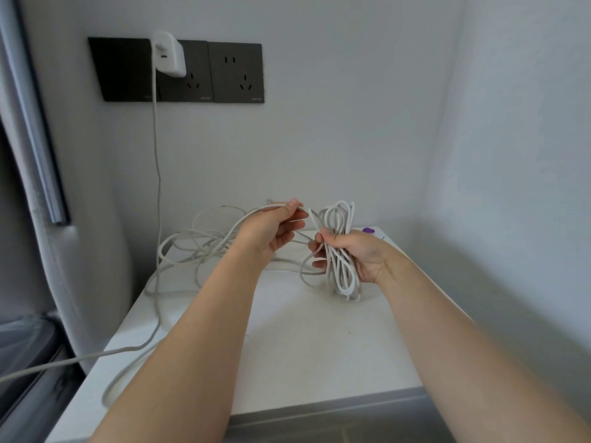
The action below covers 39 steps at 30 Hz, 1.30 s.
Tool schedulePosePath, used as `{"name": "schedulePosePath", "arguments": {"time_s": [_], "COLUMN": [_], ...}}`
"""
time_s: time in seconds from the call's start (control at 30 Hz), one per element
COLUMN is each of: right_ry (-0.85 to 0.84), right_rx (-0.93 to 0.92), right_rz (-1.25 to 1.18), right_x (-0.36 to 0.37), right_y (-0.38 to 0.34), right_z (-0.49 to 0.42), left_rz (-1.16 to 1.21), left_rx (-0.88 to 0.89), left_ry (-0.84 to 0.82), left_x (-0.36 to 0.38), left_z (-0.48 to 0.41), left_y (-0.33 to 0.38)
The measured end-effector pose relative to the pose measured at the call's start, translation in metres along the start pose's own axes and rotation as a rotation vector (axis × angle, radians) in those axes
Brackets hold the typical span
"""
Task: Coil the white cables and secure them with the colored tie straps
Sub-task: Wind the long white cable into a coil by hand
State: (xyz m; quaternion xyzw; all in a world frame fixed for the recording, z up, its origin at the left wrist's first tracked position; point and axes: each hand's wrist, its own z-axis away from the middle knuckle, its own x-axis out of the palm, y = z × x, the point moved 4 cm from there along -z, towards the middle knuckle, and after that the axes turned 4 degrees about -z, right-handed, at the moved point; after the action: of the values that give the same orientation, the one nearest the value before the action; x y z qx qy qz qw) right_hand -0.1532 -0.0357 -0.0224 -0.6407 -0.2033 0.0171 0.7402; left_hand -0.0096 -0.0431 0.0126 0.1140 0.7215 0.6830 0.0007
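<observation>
White cable (340,247), long loops, half-coiled

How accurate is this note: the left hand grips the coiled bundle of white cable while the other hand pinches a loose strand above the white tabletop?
One slip: the head view shows the right hand gripping the coiled bundle, while the left hand pinches the loose strand. The rest stands.
</observation>
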Motion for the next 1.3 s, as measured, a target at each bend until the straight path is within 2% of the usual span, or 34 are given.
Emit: {"name": "schedulePosePath", "arguments": {"time_s": [0.17, 0.43, 0.57, 0.7, 0.77, 0.97, 1.17, 1.3], "right_ry": [-0.038, -0.030, -0.010, 0.102, 0.142, 0.124, 0.134, 0.237], "right_rx": [-0.001, -0.002, -0.014, -0.021, -0.022, 0.012, 0.009, -0.040], "right_rz": [-0.083, -0.034, 0.080, 0.272, 0.290, 0.360, 0.300, 0.212], "right_x": [0.005, 0.012, 0.007, 0.002, 0.001, 0.001, 0.002, -0.006], "right_y": [-0.002, -0.006, -0.006, -0.003, -0.003, -0.001, 0.000, -0.004], "right_z": [0.003, 0.010, 0.011, 0.006, 0.004, 0.005, 0.004, 0.002], "left_rz": [-0.007, -0.043, -0.055, -0.094, -0.114, -0.139, -0.141, -0.157], "left_rx": [0.008, 0.007, -0.004, -0.012, -0.005, -0.006, -0.032, -0.080], "left_ry": [0.019, 0.044, 0.015, 0.000, -0.003, -0.027, -0.035, -0.028], "left_x": [-0.001, -0.003, -0.001, 0.001, 0.002, 0.003, 0.003, 0.005], "left_z": [-0.001, -0.002, -0.001, 0.001, 0.002, 0.003, 0.002, 0.003], "left_y": [0.002, 0.000, 0.000, 0.000, 0.000, 0.000, -0.001, -0.001]}}
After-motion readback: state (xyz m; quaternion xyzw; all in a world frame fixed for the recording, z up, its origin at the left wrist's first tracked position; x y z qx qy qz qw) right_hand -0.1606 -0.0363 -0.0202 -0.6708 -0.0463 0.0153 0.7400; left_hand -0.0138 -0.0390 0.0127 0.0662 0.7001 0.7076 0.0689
